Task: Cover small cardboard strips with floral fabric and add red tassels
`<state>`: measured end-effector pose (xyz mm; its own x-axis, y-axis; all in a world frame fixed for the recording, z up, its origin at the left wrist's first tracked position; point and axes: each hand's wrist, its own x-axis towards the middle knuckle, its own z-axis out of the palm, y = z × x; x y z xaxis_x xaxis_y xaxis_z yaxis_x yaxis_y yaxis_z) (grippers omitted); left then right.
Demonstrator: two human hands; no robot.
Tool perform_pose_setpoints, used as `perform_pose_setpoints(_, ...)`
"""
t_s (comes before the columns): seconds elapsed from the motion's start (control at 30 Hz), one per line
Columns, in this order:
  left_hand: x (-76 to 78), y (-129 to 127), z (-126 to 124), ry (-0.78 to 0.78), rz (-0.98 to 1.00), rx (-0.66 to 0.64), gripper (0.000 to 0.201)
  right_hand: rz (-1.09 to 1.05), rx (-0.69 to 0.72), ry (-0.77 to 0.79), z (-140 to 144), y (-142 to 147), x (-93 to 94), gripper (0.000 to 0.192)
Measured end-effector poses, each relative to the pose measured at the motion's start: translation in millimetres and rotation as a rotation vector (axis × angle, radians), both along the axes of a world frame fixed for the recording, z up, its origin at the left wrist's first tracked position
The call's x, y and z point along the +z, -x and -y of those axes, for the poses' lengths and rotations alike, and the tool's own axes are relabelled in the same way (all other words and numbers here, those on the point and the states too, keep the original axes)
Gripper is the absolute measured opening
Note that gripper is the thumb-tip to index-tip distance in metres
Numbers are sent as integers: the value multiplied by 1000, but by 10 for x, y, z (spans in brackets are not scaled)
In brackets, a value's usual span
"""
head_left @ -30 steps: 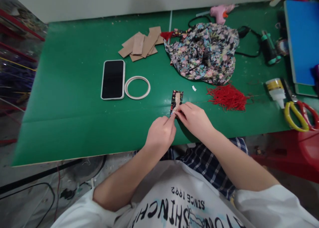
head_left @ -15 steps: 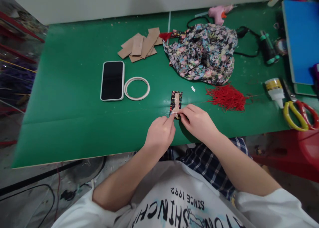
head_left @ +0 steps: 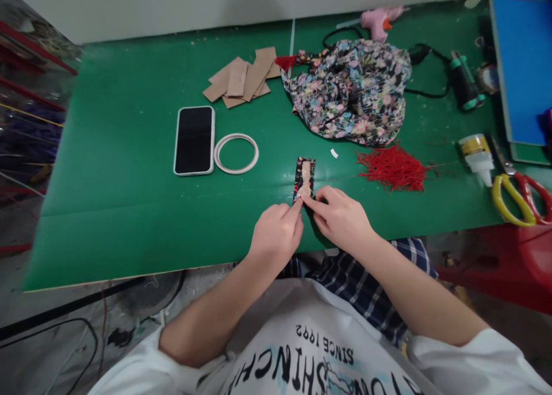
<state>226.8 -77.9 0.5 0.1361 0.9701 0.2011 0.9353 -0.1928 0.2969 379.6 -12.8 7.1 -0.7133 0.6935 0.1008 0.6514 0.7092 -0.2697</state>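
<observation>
Now I see my left hand (head_left: 278,234) and right hand (head_left: 342,219) have barely shifted, fingertips still pinching the fabric strip's (head_left: 304,176) near end at table (head_left: 129,211) centre, tassels (head_left: 392,168) at three o'clock.

A green-topped table (head_left: 121,199) fills most of the view, its pale front edge running along the near side. Beyond the table's far edge rises a plain off-white wall (head_left: 215,4), evenly lit. Left of the table stand red shelf rails (head_left: 30,50) holding blurred goods. Below the table's near-left corner lies a grey concrete floor (head_left: 56,349) crossed by black cables (head_left: 64,320). Under the table's right end sits something red (head_left: 513,268).
</observation>
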Motion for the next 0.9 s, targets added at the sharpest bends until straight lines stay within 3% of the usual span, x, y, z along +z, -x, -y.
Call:
perform_pose_setpoints(0.33,53,39,235,28,4,-22,25,-67,-36,63,-8,6,19,35)
perform_pose_setpoints(0.57,182,85,347,157,172,-85,21,-106,-72,111,-32,19,39,34)
perform_pose_setpoints(0.67,217,106,294,126,246,-26,20,-126,-76,140,-57,27,39,32)
perform_pose_setpoints(0.77,165,87,187,11,144,73,26,-132,-77,167,-69,34,44,31)
perform_pose_setpoints(0.9,47,28,93,12,6,73,31,-153,-105,233,-94,48,62,31)
